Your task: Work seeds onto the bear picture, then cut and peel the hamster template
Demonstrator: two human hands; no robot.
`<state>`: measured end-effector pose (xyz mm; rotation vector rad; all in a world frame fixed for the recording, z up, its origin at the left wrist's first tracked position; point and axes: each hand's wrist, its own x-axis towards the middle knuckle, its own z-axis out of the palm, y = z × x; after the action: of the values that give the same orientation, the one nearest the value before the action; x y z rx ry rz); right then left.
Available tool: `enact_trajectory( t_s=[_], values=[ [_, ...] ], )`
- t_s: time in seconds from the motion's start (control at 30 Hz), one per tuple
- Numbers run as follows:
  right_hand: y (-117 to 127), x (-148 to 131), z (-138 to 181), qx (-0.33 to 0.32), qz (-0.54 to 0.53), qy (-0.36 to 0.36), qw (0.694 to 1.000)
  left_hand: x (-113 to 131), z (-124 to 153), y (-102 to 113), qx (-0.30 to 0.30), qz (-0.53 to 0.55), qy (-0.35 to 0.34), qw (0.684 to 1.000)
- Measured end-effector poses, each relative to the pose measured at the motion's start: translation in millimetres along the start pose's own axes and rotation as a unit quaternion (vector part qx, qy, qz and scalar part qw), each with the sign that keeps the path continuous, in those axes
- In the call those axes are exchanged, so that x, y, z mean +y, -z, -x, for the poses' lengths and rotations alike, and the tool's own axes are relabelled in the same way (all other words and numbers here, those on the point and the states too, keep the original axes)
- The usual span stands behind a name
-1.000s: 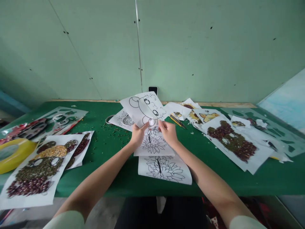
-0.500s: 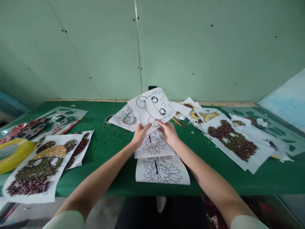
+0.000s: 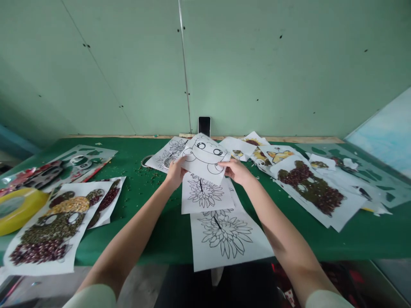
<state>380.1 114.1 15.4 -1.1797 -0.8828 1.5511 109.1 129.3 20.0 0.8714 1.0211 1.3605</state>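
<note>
Both my hands hold one white sheet with a line drawing of a cartoon animal face (image 3: 205,157) above the middle of the green table (image 3: 154,231). My left hand (image 3: 175,172) pinches its left edge. My right hand (image 3: 236,170) grips its right edge. The sheet lies nearly level, low over a flower outline sheet (image 3: 205,193). A second, larger flower outline sheet (image 3: 227,237) lies nearer me and hangs over the table's front edge. Another flower sheet (image 3: 167,155) rests behind my left hand.
A phone (image 3: 204,125) leans on the wall behind. Bean-covered animal pictures lie at the left (image 3: 53,224) and right (image 3: 313,190). A yellow tape roll (image 3: 16,207) sits far left, cut-out stencil sheets (image 3: 64,164) behind it. Loose beans (image 3: 150,175) are scattered left of centre.
The cartoon face sheet has come down from tilted upright to nearly flat, and my hands have spread to its sides. The larger flower sheet now sits closer to me, over the table edge.
</note>
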Motion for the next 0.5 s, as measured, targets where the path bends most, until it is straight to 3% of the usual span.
enact_trajectory(
  t_s=[0.1, 0.23, 0.37, 0.5],
  values=[
    [4, -3, -3, 0.037, -0.015, 0.019, 0.999, -1, 2, 0, -0.016, -0.023, 0.02, 0.999],
    [6, 0, -7, 0.101, -0.035, 0.067, 0.992, -3, 10, -5, -0.085, -0.06, 0.028, 0.994],
    [9, 3, -8, 0.096, -0.032, 0.076, 0.992, -3, 13, -7, -0.133, -0.092, 0.048, 0.986],
    [18, 1, -10, 0.069, -0.008, 0.07, 0.995, -3, 11, -3, -0.107, -0.116, 0.032, 0.987]
  ],
)
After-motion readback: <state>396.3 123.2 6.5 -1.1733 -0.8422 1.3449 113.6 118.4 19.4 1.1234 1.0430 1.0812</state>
